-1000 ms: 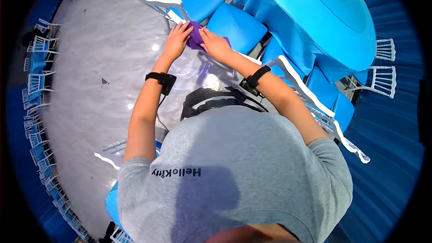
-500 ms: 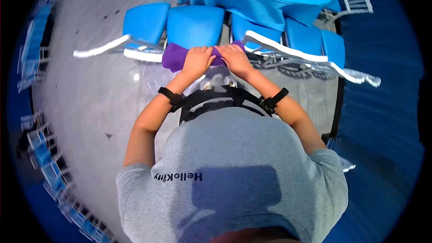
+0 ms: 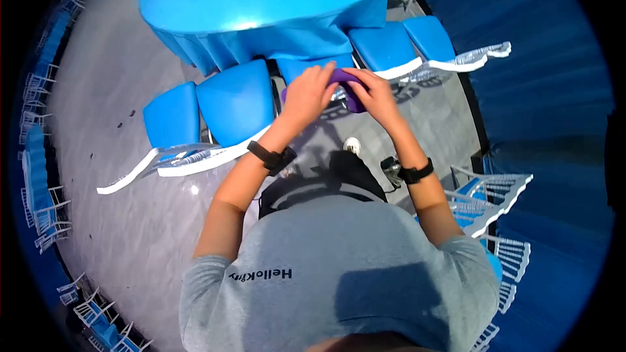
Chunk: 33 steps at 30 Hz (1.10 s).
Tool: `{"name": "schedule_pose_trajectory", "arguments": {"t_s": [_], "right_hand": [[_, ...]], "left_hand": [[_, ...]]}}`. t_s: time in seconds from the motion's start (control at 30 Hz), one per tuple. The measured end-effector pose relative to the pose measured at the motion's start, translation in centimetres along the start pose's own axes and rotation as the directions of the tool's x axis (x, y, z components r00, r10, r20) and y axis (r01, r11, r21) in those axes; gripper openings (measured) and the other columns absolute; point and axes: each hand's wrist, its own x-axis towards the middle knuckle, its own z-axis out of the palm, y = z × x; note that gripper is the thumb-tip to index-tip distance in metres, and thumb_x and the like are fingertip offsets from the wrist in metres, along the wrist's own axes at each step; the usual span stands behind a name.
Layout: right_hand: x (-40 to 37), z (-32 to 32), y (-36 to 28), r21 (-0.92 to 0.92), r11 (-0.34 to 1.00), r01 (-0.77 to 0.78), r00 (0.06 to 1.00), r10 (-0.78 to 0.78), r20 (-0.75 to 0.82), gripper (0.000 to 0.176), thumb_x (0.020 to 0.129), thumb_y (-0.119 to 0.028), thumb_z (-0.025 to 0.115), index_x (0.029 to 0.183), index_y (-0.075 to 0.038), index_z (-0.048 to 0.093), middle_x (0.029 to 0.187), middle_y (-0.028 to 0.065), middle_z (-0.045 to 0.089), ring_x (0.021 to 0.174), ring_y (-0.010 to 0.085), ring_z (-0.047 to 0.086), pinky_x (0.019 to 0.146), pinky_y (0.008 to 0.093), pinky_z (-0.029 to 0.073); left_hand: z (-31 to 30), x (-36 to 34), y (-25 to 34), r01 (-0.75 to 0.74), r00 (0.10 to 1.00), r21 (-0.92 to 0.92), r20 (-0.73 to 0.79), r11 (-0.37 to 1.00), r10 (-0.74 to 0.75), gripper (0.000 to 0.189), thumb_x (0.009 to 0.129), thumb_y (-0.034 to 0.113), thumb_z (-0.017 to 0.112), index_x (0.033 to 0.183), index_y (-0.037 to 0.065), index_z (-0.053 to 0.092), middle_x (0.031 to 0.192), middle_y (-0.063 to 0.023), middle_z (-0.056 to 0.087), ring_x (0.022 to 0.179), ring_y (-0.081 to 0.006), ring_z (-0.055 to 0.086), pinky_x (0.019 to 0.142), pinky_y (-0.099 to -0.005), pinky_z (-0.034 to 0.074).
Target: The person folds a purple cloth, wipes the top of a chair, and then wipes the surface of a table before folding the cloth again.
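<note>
A purple cloth (image 3: pixel 355 99) lies bunched over the top of a chair back, between and under my hands. My left hand (image 3: pixel 308 96) grips it from the left side, its fingers pointing toward the table. On the cloth's right part my right hand (image 3: pixel 378 96) closes with bent fingers, the thumb near the cloth's lower fold. Just beyond them sits the blue chair seat (image 3: pixel 287 68), partly covered by my hands. Most of the white chair back is hidden by the hands and cloth.
A round table with a shiny blue cover (image 3: pixel 274 10) stands ahead. Blue-seated white chairs flank me, one seat (image 3: pixel 235 101) on the left and another (image 3: pixel 383 45) on the right. More white chairs (image 3: pixel 492 202) stand behind at right, along a dark blue wall covering (image 3: pixel 554 156).
My view has turned and shifted along the row of chairs to the right. My hands, still on the purple cloth, are at a different chair, and the cloth now hangs bent between them.
</note>
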Motion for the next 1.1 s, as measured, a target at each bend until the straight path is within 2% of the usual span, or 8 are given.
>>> {"name": "schedule_pose_trajectory", "arguments": {"t_s": [0.07,0.2,0.27,0.53,0.8,0.87,1.0,1.1], "right_hand": [[0.8,-1.9,1.3,-0.294,0.929,0.226,0.965,-0.254,-0.060,0.027,0.079,-0.010,0.057,0.105,-0.007,0.061,0.092,0.0106,0.063,0.087,0.0266,0.059,0.079,0.0359,0.042],[-0.1,1.3,12.2,-0.480,0.867,0.137,0.989,-0.089,0.121,0.035,0.079,-0.025,0.057,0.110,-0.010,0.059,0.106,0.0092,0.060,0.109,0.0261,0.049,0.094,0.0406,0.032],[-1.0,1.9,12.4,-0.749,0.586,0.310,0.944,-0.282,0.170,0.042,0.080,-0.029,0.056,0.117,-0.010,0.054,0.114,0.0067,0.056,0.116,0.0230,0.043,0.097,0.0404,0.029],[1.3,-0.5,17.0,-0.445,0.755,0.482,0.873,-0.370,0.318,0.040,0.073,-0.025,0.056,0.109,-0.006,0.056,0.098,0.0070,0.058,0.092,0.0212,0.052,0.085,0.0360,0.037],[0.9,-5.6,21.4,-0.285,0.829,0.482,0.875,-0.434,0.215,0.041,0.076,-0.015,0.056,0.114,-0.001,0.052,0.110,0.0082,0.056,0.102,0.0226,0.050,0.091,0.0359,0.035],[1.1,-6.2,22.8,-0.378,0.841,0.388,0.901,-0.260,0.346,0.037,0.076,-0.014,0.053,0.111,-0.002,0.054,0.109,0.0077,0.056,0.102,0.0220,0.051,0.091,0.0358,0.035],[0.4,-9.8,22.1,-0.333,0.891,0.309,0.950,-0.307,0.060,0.032,0.073,-0.013,0.052,0.104,-0.005,0.057,0.103,0.0085,0.057,0.100,0.0251,0.051,0.088,0.0387,0.038],[0.7,-9.8,22.7,-0.259,0.934,0.245,0.969,-0.229,0.089,0.030,0.072,-0.012,0.059,0.102,-0.006,0.058,0.104,0.0102,0.057,0.104,0.0299,0.050,0.091,0.0394,0.037]], "left_hand": [[1.7,1.2,0.1,-0.135,0.990,-0.002,-0.039,0.991,0.135,0.043,0.075,0.017,0.061,0.115,0.005,0.049,0.095,-0.0142,0.051,0.090,-0.0311,0.050,0.078,-0.0393,0.041],[8.3,0.2,-1.8,-0.155,0.988,0.156,0.032,0.975,0.152,0.043,0.080,0.023,0.057,0.118,0.004,0.049,0.102,-0.0162,0.052,0.099,-0.0321,0.049,0.093,-0.0457,0.035],[10.2,-0.6,-1.4,-0.086,0.983,0.363,0.181,0.928,0.020,0.044,0.081,0.030,0.055,0.116,0.005,0.051,0.100,-0.0158,0.053,0.098,-0.0303,0.050,0.096,-0.0498,0.030],[15.3,1.9,1.6,0.143,0.974,0.469,0.091,0.871,-0.209,0.029,0.079,0.022,0.051,0.098,0.001,0.058,0.088,-0.0126,0.060,0.088,-0.0262,0.054,0.097,-0.0453,0.031],[19.7,5.8,6.5,0.294,0.954,0.347,-0.045,0.891,-0.298,0.024,0.080,0.018,0.048,0.093,-0.001,0.055,0.083,-0.0161,0.055,0.085,-0.0333,0.052,0.087,-0.0454,0.036],[20.0,7.2,7.2,0.235,0.934,0.388,0.165,0.891,-0.318,0.022,0.079,0.020,0.049,0.089,0.000,0.056,0.082,-0.0156,0.056,0.085,-0.0327,0.052,0.084,-0.0449,0.037],[21.1,9.6,8.0,0.093,0.923,0.324,0.327,0.941,-0.204,0.020,0.081,0.023,0.049,0.080,0.004,0.055,0.074,-0.0142,0.059,0.071,-0.0312,0.057,0.069,-0.0414,0.043],[21.9,9.8,7.2,0.107,0.912,0.330,0.343,0.938,-0.225,0.023,0.083,0.025,0.048,0.079,0.004,0.053,0.069,-0.0157,0.059,0.064,-0.0320,0.058,0.064,-0.0425,0.045]]}}
